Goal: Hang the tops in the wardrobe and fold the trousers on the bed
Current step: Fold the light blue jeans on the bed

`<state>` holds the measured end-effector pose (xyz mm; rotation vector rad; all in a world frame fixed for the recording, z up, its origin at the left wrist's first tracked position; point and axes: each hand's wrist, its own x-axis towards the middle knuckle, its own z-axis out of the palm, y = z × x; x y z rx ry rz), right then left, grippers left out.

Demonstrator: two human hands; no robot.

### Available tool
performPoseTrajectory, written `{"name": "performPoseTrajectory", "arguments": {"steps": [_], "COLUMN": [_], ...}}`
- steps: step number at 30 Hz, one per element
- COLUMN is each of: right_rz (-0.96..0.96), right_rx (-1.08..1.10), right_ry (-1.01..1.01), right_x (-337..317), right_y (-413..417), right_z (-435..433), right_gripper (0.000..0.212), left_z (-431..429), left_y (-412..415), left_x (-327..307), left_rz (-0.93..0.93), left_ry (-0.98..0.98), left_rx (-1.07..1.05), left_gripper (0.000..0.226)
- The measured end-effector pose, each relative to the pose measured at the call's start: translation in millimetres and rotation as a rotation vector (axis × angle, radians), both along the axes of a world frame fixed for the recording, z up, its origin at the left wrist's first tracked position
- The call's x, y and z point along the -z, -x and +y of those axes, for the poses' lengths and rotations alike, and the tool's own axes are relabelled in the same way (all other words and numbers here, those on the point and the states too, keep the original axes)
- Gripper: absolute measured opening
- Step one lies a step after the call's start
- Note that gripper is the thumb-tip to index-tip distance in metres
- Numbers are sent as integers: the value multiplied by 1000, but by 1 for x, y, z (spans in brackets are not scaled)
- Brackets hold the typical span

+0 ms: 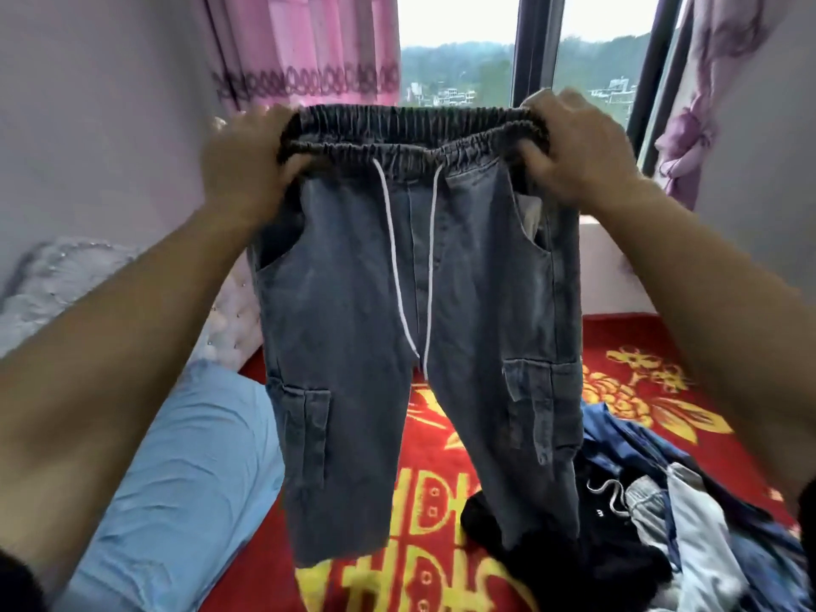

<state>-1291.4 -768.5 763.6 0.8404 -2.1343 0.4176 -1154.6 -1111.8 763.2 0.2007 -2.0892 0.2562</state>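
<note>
Holding grey trousers (pixel 397 302) up by the waistband, both grips clamped on it. Left grip (pixel 247 163) takes the 9 o'clock end and right grip (pixel 578 156) the 3 o'clock end, fingers curled over the elastic. Trousers hang front-facing at centre above the bed (pixel 441 479), legs pointing to 6 o'clock, white drawstring (pixel 397 280) dangling. Heap of dark clothes (pixel 662 501) lies on the bed at 4 o'clock. Blue pillow (pixel 176 479) at 8 o'clock. Window (pixel 459 59) at 12 o'clock, pink curtain (pixel 309 50) at 11 o'clock.
</note>
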Motion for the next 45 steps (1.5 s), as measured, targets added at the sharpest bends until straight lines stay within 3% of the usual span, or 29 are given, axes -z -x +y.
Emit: {"name": "performPoseTrajectory", "arguments": {"steps": [3, 5, 11, 17, 23, 27, 30, 32, 35, 38, 42, 45], "right_rz": [80, 92, -122, -296, -360, -198, -60, -6, -38, -145, -346, -535], "right_rx": [-28, -12, -109, -66, 70, 34, -8, -28, -36, -24, -60, -38], "right_ry": [71, 65, -36, 0, 143, 329, 415, 414, 368, 237, 79, -37], "right_x": [-17, -21, -4, 32, 41, 24, 7, 1, 13, 60, 162, 253], "right_y": [4, 8, 37, 82, 128, 130, 118, 108, 92, 73, 27, -15], "right_z": [1, 1, -8, -53, -117, -144, -149, -148, -139, -125, -97, -73], "right_gripper": [36, 36, 23, 18, 26, 26, 24, 25, 24, 25, 27, 26], "left_z": [10, 16, 10, -26, -77, -93, -96, -98, -100, -96, -73, -38], "left_y": [6, 12, 34, 90, 162, 168, 161, 151, 129, 97, 43, -11], "left_x": [-7, -12, -20, 17, 40, 26, 11, 8, 17, 59, 168, 268], "left_rz": [143, 140, -261, -412, -303, -14, 153, 144, 37, -92, -263, -520], "left_ry": [-80, -103, -245, -413, -563, -637, -592, -485, -237, -76, -74, -89], "left_rx": [27, 1, -25, -2, 96, 287, 347, 261, 135, 131, 84, 62], "left_gripper": [42, 39, 60, 36, 22, 32, 46, 57, 53, 46, 36, 37]}}
